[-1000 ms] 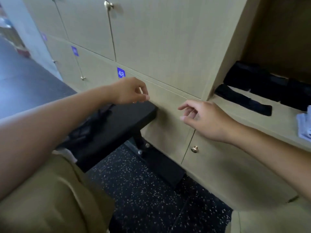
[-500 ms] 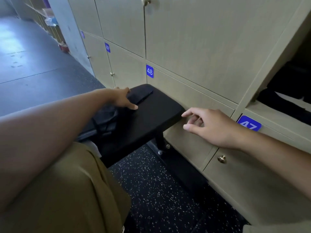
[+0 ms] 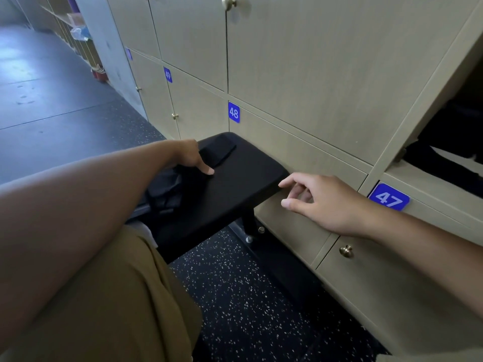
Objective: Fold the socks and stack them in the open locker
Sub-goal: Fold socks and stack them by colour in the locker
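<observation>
The left hand [image 3: 189, 156] reaches out over the black table [image 3: 235, 184], its thumb tip pressed down on the dark surface. The rest of its fingers [image 3: 206, 169] are hidden behind the hand, so whether they are curled round anything cannot be told. Just under and toward the person from those fingers lies a rumpled heap of black socks [image 3: 167, 186], touching the hand at its lower edge. Just beyond the fingers, a flat black sock [image 3: 217, 150] lies along the far end of the table, close to the thumb side of the hand. Above that is the closed locker door marked 48 [image 3: 234, 112].

To the right, the right hand [image 3: 324, 202] hovers at the near corner of the table, fingers [image 3: 287, 182] apart and loosely bent, gripping nothing; the forefinger tip is at the table's edge. Right of this hand is the blue tag 47 [image 3: 388, 197], and above it the open locker [image 3: 428, 184], where dark folded socks [image 3: 449, 142] lie on the shelf, well apart from both hands.
</observation>
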`<move>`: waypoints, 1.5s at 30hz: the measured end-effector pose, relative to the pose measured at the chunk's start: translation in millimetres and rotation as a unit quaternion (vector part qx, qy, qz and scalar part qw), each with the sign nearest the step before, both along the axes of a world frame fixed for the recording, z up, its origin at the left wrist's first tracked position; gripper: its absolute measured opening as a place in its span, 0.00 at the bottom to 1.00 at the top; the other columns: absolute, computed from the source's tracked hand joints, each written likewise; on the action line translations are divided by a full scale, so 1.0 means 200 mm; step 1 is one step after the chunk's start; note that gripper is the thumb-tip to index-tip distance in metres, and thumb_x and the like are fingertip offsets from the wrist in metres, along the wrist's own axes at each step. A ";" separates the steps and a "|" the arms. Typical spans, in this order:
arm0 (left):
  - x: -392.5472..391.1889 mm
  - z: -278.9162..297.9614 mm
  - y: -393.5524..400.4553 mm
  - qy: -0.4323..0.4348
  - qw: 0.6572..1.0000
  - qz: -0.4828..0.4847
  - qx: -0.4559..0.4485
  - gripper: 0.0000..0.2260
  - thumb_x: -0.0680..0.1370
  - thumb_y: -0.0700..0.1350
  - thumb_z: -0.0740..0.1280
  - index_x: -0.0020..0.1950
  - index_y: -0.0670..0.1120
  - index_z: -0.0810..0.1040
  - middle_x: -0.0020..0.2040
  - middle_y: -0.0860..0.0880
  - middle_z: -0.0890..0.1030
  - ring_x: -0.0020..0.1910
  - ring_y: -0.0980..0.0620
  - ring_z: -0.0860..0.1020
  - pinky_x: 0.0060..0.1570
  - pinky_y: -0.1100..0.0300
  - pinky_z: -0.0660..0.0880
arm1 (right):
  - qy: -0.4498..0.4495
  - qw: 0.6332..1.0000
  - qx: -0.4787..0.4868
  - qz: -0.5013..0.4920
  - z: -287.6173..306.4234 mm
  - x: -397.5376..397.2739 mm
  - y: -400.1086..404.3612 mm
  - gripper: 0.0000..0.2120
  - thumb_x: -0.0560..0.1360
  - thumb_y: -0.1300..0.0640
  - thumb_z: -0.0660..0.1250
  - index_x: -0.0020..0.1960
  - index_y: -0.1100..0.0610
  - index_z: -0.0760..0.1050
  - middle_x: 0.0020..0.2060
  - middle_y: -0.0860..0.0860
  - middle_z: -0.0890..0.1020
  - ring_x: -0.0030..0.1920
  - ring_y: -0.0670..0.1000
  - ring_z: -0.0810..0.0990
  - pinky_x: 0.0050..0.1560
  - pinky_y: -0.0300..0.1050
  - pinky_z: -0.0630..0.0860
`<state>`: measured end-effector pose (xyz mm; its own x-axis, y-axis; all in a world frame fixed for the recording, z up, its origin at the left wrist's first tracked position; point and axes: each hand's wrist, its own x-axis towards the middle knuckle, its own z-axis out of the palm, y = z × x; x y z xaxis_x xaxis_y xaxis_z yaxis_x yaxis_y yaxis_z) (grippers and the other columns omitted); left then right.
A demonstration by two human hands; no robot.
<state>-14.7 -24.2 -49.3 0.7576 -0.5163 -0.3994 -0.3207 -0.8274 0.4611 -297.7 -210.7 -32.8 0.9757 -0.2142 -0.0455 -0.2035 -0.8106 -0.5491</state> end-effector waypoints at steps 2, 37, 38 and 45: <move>0.00 0.01 0.00 0.003 1.000 -0.017 -0.014 0.23 0.73 0.47 0.79 0.64 0.41 0.79 0.57 0.43 0.82 0.55 0.41 0.81 0.60 0.48 0.77 | 0.000 1.000 0.001 -0.004 0.00 -0.01 -0.01 0.14 0.79 0.46 0.69 0.63 0.44 0.76 0.45 0.42 0.81 0.46 0.43 0.80 0.53 0.41 0.76; -0.38 0.34 -0.16 -0.044 0.900 -0.103 -0.421 0.03 0.83 0.42 0.67 0.51 0.47 0.79 0.48 0.47 0.84 0.45 0.56 0.82 0.47 0.63 0.80 | -0.179 0.932 0.289 -0.128 0.02 0.44 0.24 0.04 0.74 0.57 0.73 0.49 0.53 0.81 0.43 0.49 0.87 0.47 0.52 0.86 0.56 0.58 0.82; -0.37 0.35 -0.15 -0.044 0.897 -0.083 -0.432 0.04 0.83 0.41 0.67 0.51 0.48 0.80 0.48 0.47 0.84 0.45 0.55 0.83 0.48 0.61 0.81 | -0.187 0.929 0.287 -0.137 0.02 0.45 0.24 0.03 0.74 0.58 0.73 0.47 0.53 0.81 0.42 0.49 0.87 0.46 0.53 0.86 0.55 0.58 0.82; -0.33 0.41 -0.10 -0.074 0.882 0.025 -0.464 0.11 0.82 0.44 0.68 0.60 0.39 0.81 0.53 0.42 0.85 0.43 0.52 0.82 0.39 0.61 0.77 | -0.192 0.928 0.282 -0.152 0.04 0.42 0.22 0.06 0.76 0.60 0.73 0.53 0.55 0.82 0.45 0.48 0.88 0.47 0.50 0.87 0.57 0.55 0.82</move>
